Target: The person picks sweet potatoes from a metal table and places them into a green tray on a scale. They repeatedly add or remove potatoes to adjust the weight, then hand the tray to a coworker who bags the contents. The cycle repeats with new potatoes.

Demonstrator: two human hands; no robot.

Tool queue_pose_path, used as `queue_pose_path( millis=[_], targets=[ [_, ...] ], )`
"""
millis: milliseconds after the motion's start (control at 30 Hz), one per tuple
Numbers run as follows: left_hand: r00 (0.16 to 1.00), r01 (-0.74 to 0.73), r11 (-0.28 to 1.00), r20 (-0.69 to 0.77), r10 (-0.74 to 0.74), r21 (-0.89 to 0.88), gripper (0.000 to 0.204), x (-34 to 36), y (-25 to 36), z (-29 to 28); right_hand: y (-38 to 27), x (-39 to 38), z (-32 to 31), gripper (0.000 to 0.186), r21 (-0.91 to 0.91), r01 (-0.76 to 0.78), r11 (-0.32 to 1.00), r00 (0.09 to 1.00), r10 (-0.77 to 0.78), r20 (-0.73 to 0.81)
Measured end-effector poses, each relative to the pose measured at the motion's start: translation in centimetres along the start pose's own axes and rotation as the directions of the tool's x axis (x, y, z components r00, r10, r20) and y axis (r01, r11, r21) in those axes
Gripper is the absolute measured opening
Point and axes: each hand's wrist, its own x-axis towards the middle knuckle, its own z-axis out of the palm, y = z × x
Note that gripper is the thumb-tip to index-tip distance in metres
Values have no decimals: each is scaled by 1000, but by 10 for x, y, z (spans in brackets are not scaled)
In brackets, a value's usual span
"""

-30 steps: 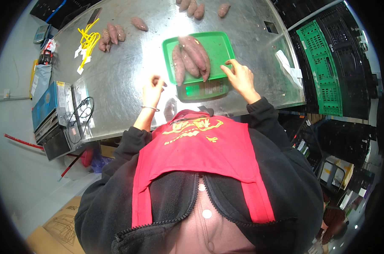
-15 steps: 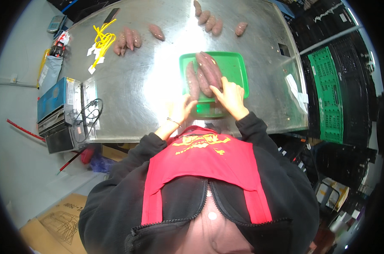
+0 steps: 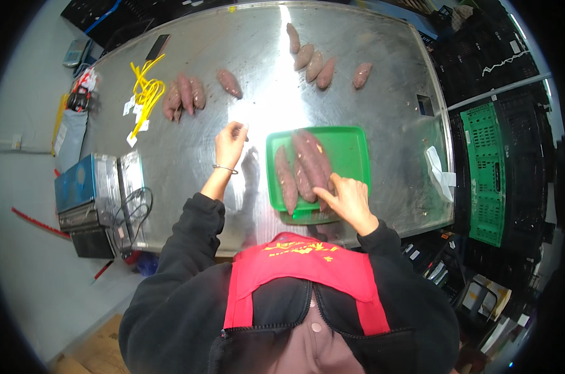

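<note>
A shallow green tray [image 3: 351,146] lies near the table's front edge with several long purple-skinned sweet potatoes [image 3: 287,184] in it, side by side. My right hand [image 3: 349,198] is over the tray's right side, its thumb and fingers closed about the near end of a sweet potato [image 3: 320,163]; the fingers partly cover that end. Left of the tray, my left hand [image 3: 230,143] is above the bare metal, its fingers loosely curled and apart, with nothing seen in them. Beyond it lies a single sweet potato [image 3: 229,83].
Small sweet potatoes lie in a left group [image 3: 185,93] and a far row [image 3: 315,65], with another [image 3: 362,75] to the right. Yellow cords [image 3: 146,96], a phone [image 3: 158,47], a blue-and-silver box [image 3: 78,184] and a white strip [image 3: 441,174] also rest on the metal table [image 3: 394,131].
My left hand has left the tray's near-left side and moved forward and left. My right hand stays at the sweet potatoes. The whole table sits lower in view.
</note>
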Motion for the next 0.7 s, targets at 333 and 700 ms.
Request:
queue_pose_path(
  millis=[333,700],
  targets=[
    [964,-266,958,49,262,109,22,158,-1,82,-4,22,-12,52,-69,80,994,981,-67,180],
    [984,-174,953,11,176,248,33,297,20,204,15,32,-9,51,134,-36,990,972,3,236]
  ],
)
